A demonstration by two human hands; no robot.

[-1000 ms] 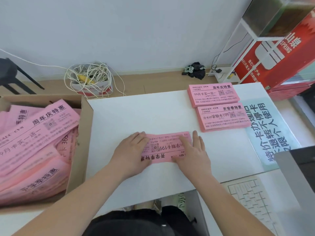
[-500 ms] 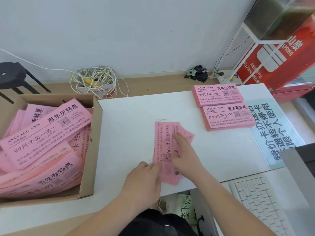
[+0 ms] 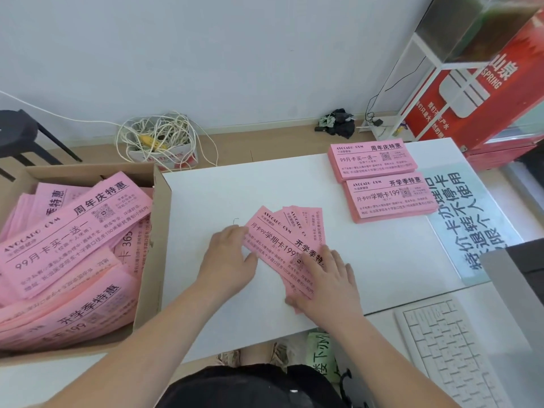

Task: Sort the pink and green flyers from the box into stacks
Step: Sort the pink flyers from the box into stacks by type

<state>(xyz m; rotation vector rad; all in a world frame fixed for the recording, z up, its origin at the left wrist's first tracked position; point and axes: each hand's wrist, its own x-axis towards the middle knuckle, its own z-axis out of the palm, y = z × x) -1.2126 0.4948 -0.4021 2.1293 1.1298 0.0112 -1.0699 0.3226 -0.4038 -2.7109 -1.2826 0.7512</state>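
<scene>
While left hand (image 3: 232, 257), right hand (image 3: 326, 278) press flyers (image 3: 279, 242) — white table (image 3: 265, 187), box (image 3: 156, 231), cables (image 3: 159, 136)

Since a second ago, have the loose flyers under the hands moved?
Yes. The loose flyers have turned from parallel with the sorted stacks to slanted, and fanned out.

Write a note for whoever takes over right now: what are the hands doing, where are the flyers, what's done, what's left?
Left hand: open, touching the left edge of the fanned pink flyers on the table.
Right hand: open, flat on their near end.
Done: two neat pink stacks far right, the far stack and the near stack.
Left: square the fan, stack it, then sort the loose flyers filling the box. No green ones visible.
</scene>
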